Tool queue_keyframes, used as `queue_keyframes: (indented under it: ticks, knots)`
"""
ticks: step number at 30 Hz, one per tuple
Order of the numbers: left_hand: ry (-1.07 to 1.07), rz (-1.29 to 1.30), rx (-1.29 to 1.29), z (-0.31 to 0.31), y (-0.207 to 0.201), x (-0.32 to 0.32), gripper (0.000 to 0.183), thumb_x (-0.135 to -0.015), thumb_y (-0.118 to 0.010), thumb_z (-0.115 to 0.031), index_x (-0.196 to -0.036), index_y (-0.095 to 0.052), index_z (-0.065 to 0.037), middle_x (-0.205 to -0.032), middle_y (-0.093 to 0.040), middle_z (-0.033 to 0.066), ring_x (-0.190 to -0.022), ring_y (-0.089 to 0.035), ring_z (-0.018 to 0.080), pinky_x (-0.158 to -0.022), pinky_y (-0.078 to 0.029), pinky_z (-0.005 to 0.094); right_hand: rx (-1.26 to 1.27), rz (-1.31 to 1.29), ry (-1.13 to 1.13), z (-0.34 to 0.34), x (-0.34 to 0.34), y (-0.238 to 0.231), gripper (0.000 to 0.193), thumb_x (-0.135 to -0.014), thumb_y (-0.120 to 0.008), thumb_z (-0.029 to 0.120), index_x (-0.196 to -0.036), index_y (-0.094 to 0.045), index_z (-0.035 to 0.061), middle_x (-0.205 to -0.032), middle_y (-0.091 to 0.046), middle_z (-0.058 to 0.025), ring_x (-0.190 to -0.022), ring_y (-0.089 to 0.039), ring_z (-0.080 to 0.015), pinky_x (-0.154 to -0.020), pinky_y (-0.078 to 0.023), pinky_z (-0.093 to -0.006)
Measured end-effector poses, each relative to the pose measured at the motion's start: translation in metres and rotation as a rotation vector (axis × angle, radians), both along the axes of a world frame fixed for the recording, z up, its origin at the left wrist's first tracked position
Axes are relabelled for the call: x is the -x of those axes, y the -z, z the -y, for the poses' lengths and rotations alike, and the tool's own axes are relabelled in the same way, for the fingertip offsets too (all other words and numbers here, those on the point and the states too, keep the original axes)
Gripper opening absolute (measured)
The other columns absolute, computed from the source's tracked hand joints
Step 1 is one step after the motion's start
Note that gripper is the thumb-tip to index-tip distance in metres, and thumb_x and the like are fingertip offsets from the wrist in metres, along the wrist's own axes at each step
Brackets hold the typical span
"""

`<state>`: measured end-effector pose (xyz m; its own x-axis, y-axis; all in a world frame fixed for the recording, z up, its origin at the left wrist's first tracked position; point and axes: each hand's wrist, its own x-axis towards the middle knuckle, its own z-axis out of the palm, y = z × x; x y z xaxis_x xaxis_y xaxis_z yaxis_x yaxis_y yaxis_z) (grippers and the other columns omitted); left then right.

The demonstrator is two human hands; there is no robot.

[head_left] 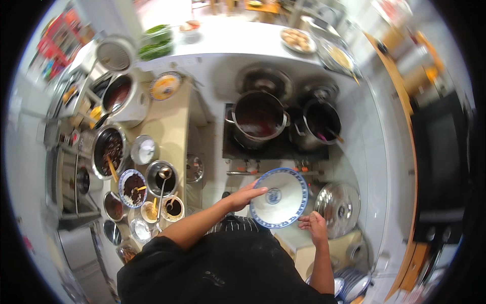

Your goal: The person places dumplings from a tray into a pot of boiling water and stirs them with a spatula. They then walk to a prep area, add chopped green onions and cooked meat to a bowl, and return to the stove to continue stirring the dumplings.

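My left hand (246,196) grips the left rim of a white bowl (286,199) with a blue patterned band and a small blue motif at its centre. Its thumb lies over the inside, and the remaining fingers are hidden beneath. The bowl is tilted so that its bare inside shows. Just off the bowl's lower right rim is my right hand (315,228), its fingers loosely bent and apart, with nothing seen in them. Beside that hand, a round shiny metal lid (337,210) leans near the wall.
Ahead, a large pot (259,116) of dark red liquid and a darker pot (322,121) with a handle sticking out stand on the stove (234,151). The left counter (169,134) carries a steel basin (110,152), sauce bowls and a ladle (163,190). Stacked plates (353,286) sit lower right.
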<state>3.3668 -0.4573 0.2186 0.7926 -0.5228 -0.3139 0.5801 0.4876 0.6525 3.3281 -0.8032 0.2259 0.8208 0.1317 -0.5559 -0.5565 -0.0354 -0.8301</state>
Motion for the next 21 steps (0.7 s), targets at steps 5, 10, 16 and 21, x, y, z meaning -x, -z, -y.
queue_keyframes:
  ticks: [5,10,16,21]
  knots:
    - [-0.394,-0.063,0.088,-0.123,-0.001,0.034,0.057,-0.101,-0.053,-0.033,-0.147,-0.035,-0.004,-0.139,-0.052,0.0115,-0.123,-0.054,0.0205,-0.103,-0.046,0.0369,0.19,0.113,-0.28,-0.085,-0.139,-0.028,0.025,-0.102,-0.052,0.022,-0.083,-0.055,0.0068,-0.081,-0.069,-0.0053,-0.063,-0.058,-0.0068,-0.058,-0.048,-0.0218]
    - [-0.848,-0.165,0.029,-0.181,0.01,0.069,0.053,-0.102,-0.05,-0.034,-0.144,-0.04,-0.001,-0.135,-0.056,0.0126,-0.12,-0.058,0.0221,-0.103,-0.046,0.0362,0.277,0.387,-0.705,-0.233,-0.271,-0.071,0.029,-0.1,-0.056,0.019,-0.074,-0.049,0.007,-0.072,-0.063,-0.0033,-0.059,-0.054,-0.0059,-0.054,-0.045,-0.0223]
    - [-1.28,-0.227,0.068,-0.204,0.005,0.072,0.057,-0.103,-0.045,-0.041,-0.142,-0.043,0.001,-0.137,-0.056,0.0148,-0.122,-0.057,0.0266,-0.105,-0.045,0.0396,0.224,0.814,-0.968,-0.42,-0.401,-0.112,0.034,-0.098,-0.058,0.024,-0.071,-0.045,0.0072,-0.062,-0.055,-0.0009,-0.055,-0.05,-0.0071,-0.051,-0.041,-0.0246]
    - [-1.435,-0.125,0.04,-0.223,-0.028,0.037,0.062,-0.104,-0.041,-0.045,-0.147,-0.036,0.0,-0.144,-0.05,0.0151,-0.129,-0.052,0.0293,-0.109,-0.041,0.0422,0.151,0.78,-0.894,-0.571,-0.466,-0.126,0.035,-0.095,-0.062,0.032,-0.079,-0.049,0.0034,-0.066,-0.057,-0.0054,-0.057,-0.053,-0.0118,-0.052,-0.043,-0.0279]
